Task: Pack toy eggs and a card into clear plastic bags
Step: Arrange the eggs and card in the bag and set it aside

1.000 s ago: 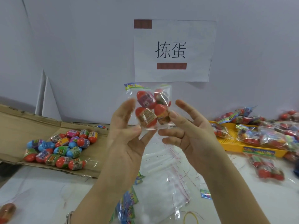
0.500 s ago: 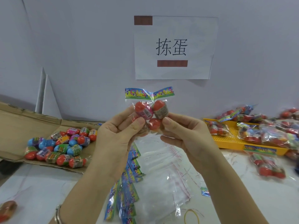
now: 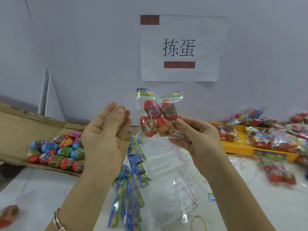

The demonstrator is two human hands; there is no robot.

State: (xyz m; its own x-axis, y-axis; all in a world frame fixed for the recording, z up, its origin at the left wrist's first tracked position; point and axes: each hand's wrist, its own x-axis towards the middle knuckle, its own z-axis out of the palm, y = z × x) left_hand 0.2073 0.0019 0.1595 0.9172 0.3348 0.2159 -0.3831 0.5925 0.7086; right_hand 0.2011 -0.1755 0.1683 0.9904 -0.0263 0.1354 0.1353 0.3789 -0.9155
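Above the white worktop, the right hand pinches the lower edge of a clear bag holding four red toy eggs under a colourful card, while the left hand is raised just beside it, palm open and fingers straight.

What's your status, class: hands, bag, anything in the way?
Left hand open, palm up, apart from packed bag. Right hand grips it low: four eggs, card at top. Nothing blocks the bag.
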